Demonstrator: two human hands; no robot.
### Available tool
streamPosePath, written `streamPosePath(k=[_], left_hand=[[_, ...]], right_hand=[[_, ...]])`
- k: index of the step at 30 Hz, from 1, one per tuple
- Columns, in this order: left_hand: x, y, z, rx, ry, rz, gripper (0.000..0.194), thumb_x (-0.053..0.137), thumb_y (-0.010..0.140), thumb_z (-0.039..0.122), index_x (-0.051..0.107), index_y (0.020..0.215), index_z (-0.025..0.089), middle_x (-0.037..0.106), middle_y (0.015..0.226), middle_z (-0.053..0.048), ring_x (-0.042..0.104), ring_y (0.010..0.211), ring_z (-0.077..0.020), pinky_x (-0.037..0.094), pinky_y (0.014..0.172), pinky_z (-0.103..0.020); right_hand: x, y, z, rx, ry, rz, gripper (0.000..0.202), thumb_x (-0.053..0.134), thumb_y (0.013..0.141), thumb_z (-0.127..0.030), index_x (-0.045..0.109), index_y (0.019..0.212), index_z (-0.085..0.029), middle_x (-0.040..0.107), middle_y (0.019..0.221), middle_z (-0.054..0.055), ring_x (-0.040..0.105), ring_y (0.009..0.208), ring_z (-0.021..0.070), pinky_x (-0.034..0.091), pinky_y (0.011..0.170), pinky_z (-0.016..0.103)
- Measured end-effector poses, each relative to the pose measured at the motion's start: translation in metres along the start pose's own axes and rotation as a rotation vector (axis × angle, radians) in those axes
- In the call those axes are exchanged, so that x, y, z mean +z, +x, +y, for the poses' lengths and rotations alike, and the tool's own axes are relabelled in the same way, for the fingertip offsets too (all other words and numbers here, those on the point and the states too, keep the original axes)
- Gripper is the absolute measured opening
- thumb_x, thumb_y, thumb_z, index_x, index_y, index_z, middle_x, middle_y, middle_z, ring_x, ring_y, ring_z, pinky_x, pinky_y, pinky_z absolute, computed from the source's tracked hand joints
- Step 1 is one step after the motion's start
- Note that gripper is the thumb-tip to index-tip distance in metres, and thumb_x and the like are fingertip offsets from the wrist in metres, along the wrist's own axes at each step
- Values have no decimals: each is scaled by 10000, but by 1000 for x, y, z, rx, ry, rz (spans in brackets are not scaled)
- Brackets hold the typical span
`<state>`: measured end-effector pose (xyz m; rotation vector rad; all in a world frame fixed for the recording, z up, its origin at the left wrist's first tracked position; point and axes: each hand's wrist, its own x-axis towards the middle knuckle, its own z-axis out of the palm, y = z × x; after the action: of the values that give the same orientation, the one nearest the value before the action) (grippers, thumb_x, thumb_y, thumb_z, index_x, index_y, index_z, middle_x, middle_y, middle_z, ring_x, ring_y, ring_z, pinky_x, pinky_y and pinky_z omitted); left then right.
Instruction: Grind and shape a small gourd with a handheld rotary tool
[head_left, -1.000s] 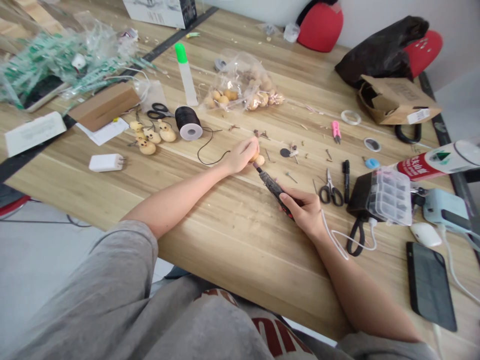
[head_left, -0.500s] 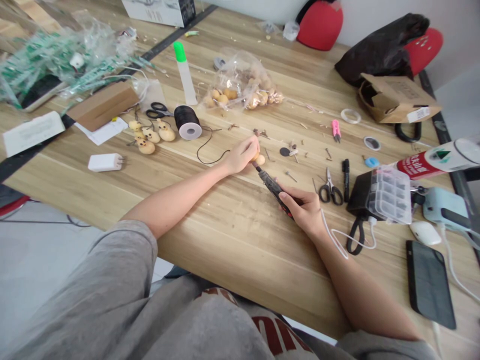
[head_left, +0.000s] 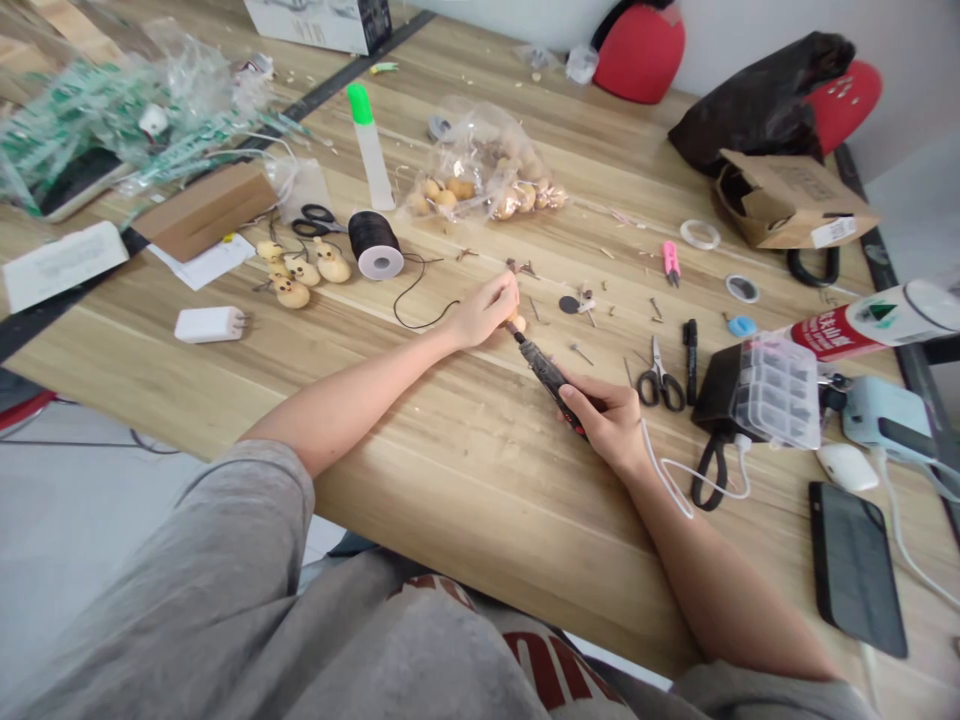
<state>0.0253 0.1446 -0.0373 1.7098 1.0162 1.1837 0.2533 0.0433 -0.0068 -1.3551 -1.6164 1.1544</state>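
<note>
My left hand (head_left: 487,308) is closed round a small tan gourd (head_left: 519,323), whose rounded end shows below the fingers. In my right hand (head_left: 609,412) is a dark pen-shaped rotary tool (head_left: 545,371), its tip touching or very near the gourd. Left of the hands lie several small gourds with drawn faces (head_left: 292,290), beside a spool of black cord (head_left: 375,244). A clear bag of gourds (head_left: 487,170) rests beyond my left hand. Small screws and bits (head_left: 581,352) are scattered just right of it.
Scissors (head_left: 660,378), a black marker (head_left: 691,360) and a clear compartment box (head_left: 780,390) lie to the right. A white cable (head_left: 679,490) loops near my right wrist. A green-capped bottle (head_left: 370,150) is at the back, a phone (head_left: 857,568) at the right front.
The view has shifted very slightly. Slightly less of the gourd shows beside my left fingers; both hands keep nearly the same places.
</note>
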Motion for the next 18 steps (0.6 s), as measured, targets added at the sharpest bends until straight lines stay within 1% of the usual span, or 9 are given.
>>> streamPosePath(k=[3, 7, 11, 18], left_hand=[[1, 0, 3, -7, -2, 17, 336, 431, 1014, 417, 454, 751, 209, 448, 621, 36, 453, 605, -113, 398, 635, -265], [1, -2, 8, -43, -5, 17, 343, 371, 1032, 421, 437, 771, 209, 441, 670, 32, 441, 608, -104, 395, 604, -244], [1, -3, 10, -71, 26, 30, 309, 330, 1038, 370, 441, 798, 211, 421, 671, 34, 424, 597, -109, 389, 600, -248], [1, -3, 9, -38, 91, 37, 271, 301, 1033, 337, 444, 838, 215, 391, 692, 37, 410, 616, -122, 387, 648, -275]], right_hand=[[2, 0, -1, -8, -7, -4, 386, 675, 784, -477, 811, 908, -137, 583, 534, -4, 510, 440, 122, 410, 435, 251], [2, 0, -1, -36, -12, 7, 385, 664, 795, -463, 811, 919, -130, 579, 534, -8, 513, 441, 119, 427, 445, 246], [2, 0, -1, -36, -5, 12, 369, 663, 788, -435, 813, 908, -120, 589, 541, -5, 528, 448, 119, 430, 449, 242], [3, 0, -2, -37, -1, 21, 345, 662, 779, -415, 813, 887, -124, 602, 539, -1, 531, 448, 118, 427, 461, 244]])
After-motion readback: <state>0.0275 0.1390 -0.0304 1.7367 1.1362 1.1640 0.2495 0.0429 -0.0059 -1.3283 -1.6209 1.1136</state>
